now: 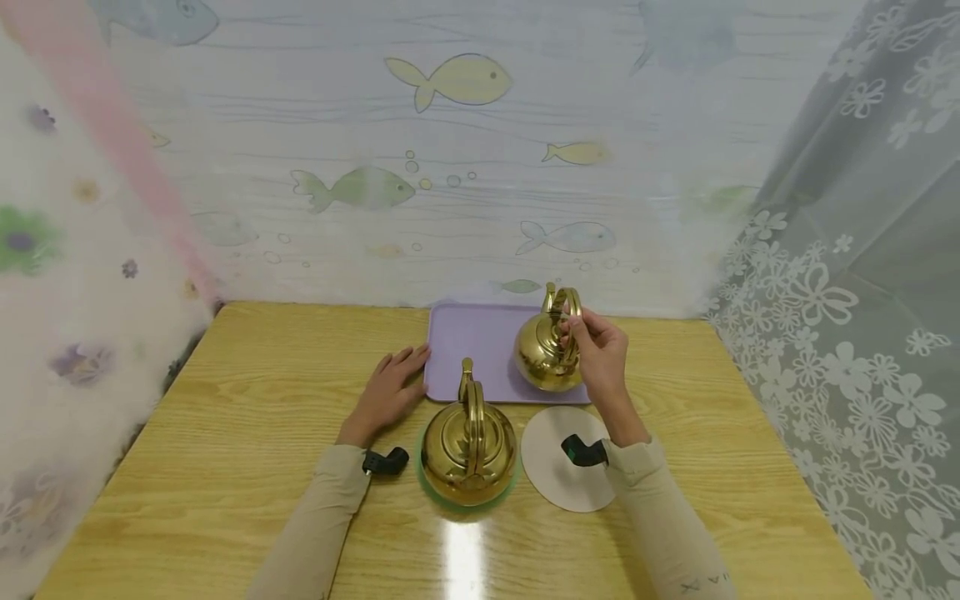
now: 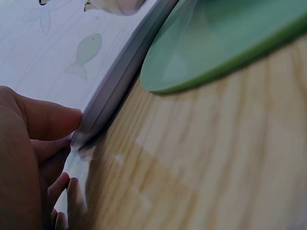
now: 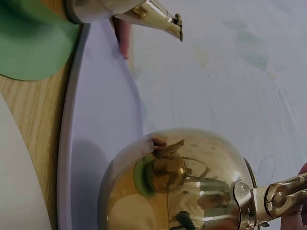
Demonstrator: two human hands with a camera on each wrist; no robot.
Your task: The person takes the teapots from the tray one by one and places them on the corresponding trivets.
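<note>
My right hand (image 1: 602,354) grips the upright handle of a brass kettle (image 1: 540,362) at the right part of a lilac tray (image 1: 471,333). Its spout points away from me, and in the right wrist view the round body overlaps the tray. At the tray's left side lies my left hand (image 1: 388,390), fingers extended along the edge. The left wrist view has its thumb tip (image 2: 72,123) against the tray's rim near a corner. A second brass kettle (image 1: 442,454) stands nearer me on a round green mat (image 2: 216,57), its handle upright.
A round pale mat (image 1: 558,492) lies right of the green one, partly under my right wrist in view. The wooden table (image 1: 247,467) meets a fish-print curtain (image 1: 337,250) behind the tray, and a flowered lace curtain (image 1: 847,375) hangs along the right.
</note>
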